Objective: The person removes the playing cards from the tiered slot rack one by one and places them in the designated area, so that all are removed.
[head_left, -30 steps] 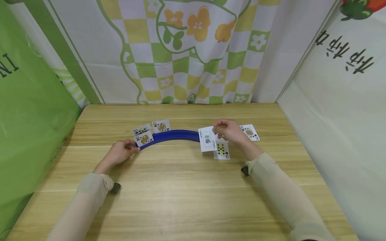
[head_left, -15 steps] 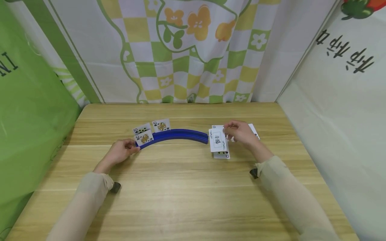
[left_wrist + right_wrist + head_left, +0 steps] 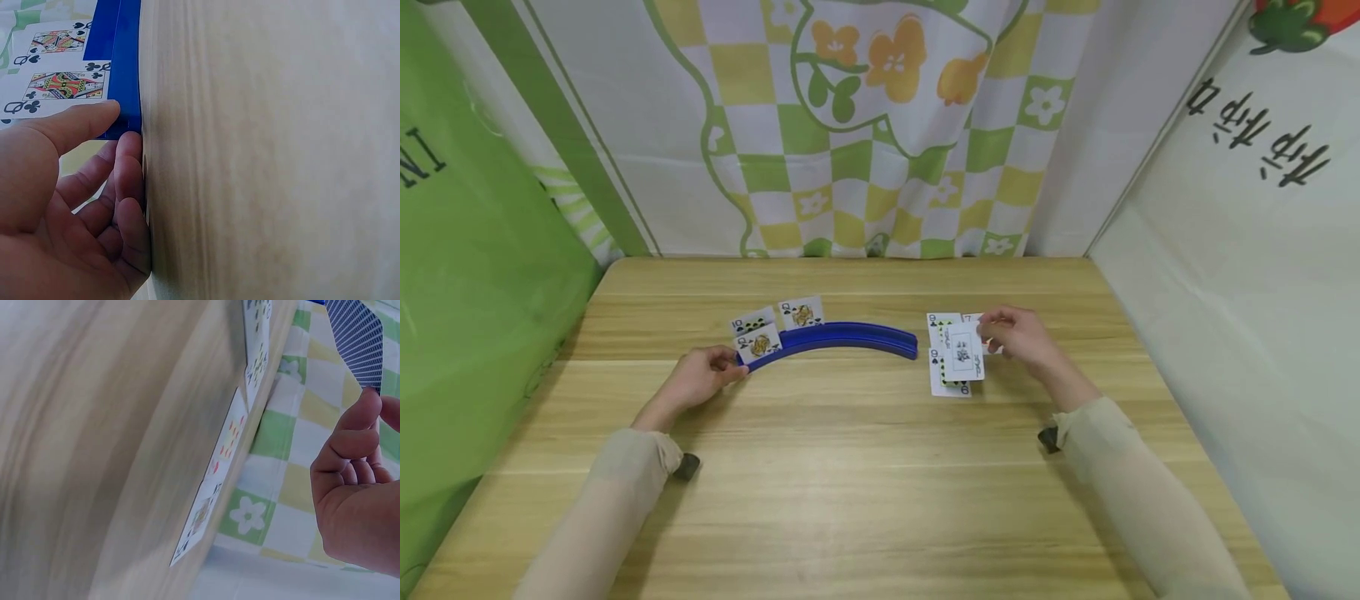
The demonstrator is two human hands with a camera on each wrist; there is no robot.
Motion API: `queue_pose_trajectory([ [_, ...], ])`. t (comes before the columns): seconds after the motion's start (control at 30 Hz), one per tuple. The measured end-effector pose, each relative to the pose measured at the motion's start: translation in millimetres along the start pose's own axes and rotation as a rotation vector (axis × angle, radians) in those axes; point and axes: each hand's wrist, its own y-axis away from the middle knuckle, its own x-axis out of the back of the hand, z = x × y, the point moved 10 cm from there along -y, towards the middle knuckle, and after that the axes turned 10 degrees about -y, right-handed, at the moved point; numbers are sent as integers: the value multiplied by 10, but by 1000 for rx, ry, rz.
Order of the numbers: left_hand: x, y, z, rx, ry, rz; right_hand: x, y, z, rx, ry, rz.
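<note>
My left hand (image 3: 696, 379) pinches the left end of a curved blue card holder (image 3: 850, 335), thumb on top and fingers at its end. In it stand a queen of clubs (image 3: 65, 87), a queen of spades (image 3: 56, 42) and a ten (image 3: 741, 324) of a black suit. My right hand (image 3: 1022, 337) pinches a joker card (image 3: 962, 352) by its upper right corner, raised over the cards on the right. Its patterned back (image 3: 359, 347) shows in the right wrist view.
Beneath the joker lie a nine of spades (image 3: 937, 385), another black-suited card (image 3: 934, 331) and a red-suited card (image 3: 226, 437) on the wooden table (image 3: 850, 475). Farther right is a face card (image 3: 199, 519). A checkered curtain (image 3: 887, 183) hangs behind the table.
My right hand has moved right with the joker, away from the holder's right end and over the cards on the table. My left hand has stayed in place.
</note>
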Motion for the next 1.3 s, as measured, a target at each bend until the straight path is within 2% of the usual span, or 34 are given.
queue_pose_trajectory([
  [0.33, 2, 7, 11, 3, -16, 1, 169, 22, 156, -45, 45, 29],
  [0.7, -14, 10, 6, 13, 4, -7, 307, 7, 382, -107, 97, 15],
  [1.0, -19, 6, -5, 26, 13, -16, 375, -19, 492, -111, 106, 3],
  [1.3, -5, 21, 14, 25, -7, -9, 370, -17, 605, -155, 233, -51],
])
